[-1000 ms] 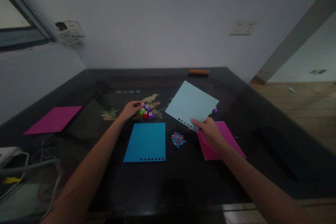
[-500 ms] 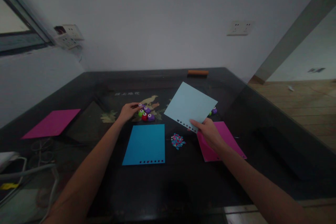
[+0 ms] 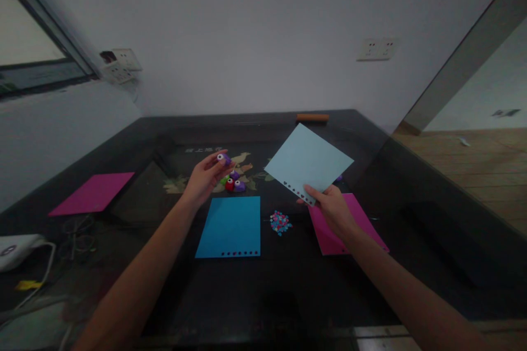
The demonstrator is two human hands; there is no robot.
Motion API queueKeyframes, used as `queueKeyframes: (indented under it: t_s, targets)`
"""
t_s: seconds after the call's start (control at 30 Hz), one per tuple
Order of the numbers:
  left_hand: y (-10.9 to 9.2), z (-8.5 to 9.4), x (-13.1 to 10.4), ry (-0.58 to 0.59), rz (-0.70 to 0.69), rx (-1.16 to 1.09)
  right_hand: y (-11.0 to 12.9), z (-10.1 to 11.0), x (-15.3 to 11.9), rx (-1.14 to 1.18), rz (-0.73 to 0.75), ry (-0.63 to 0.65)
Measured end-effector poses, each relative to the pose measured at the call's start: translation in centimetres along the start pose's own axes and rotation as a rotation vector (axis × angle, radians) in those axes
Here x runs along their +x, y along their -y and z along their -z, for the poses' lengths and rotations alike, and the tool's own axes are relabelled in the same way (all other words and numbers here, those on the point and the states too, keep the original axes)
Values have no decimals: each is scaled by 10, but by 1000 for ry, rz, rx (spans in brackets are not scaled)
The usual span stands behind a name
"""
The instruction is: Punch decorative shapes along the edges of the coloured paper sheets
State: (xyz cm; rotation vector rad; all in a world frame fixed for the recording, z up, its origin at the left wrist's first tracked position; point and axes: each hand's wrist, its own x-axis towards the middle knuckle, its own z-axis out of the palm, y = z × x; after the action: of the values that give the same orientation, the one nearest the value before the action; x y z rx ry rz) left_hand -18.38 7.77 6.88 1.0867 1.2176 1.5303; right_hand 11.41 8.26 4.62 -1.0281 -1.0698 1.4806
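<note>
My left hand (image 3: 205, 176) pinches a small purple craft punch (image 3: 224, 158) with a white round spot, raised above the table. Below it a cluster of punches in red, green and purple (image 3: 234, 182) stands on the table. In my right hand (image 3: 329, 203) is a pale blue sheet of paper (image 3: 308, 159), tilted, thumb on its near edge beside a row of punched shapes. A blue sheet (image 3: 230, 226) with punched holes along its near edge lies flat. Next to it is a pile of paper confetti (image 3: 280, 222). Under my right hand lies a pink sheet (image 3: 362, 222), partly covered.
Another pink sheet (image 3: 94, 193) lies at the left of the dark glossy table (image 3: 247, 296). Behind the pale sheet a purple piece (image 3: 339, 177) barely shows. A brown cylinder (image 3: 313, 118) lies at the back edge. Cables and a white device (image 3: 20, 249) are at far left.
My left hand has lifted the purple craft punch out of the cluster. My right hand has shifted the pale blue sheet slightly right. The camera view has tilted a little.
</note>
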Motion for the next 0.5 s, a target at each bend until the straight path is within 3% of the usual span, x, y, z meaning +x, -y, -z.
queueKeyframes:
  t_s: [0.27,0.37,0.5]
  targets:
    - [14,-73,-72,183,347,-200,7,-1,-16,68,-50,-20]
    - [21,-85,-89,278,430,-239,6,0,-21,107,-80,-55]
    - [24,-88,-100,299,461,-198,-1,1,-24,113,-121,-43]
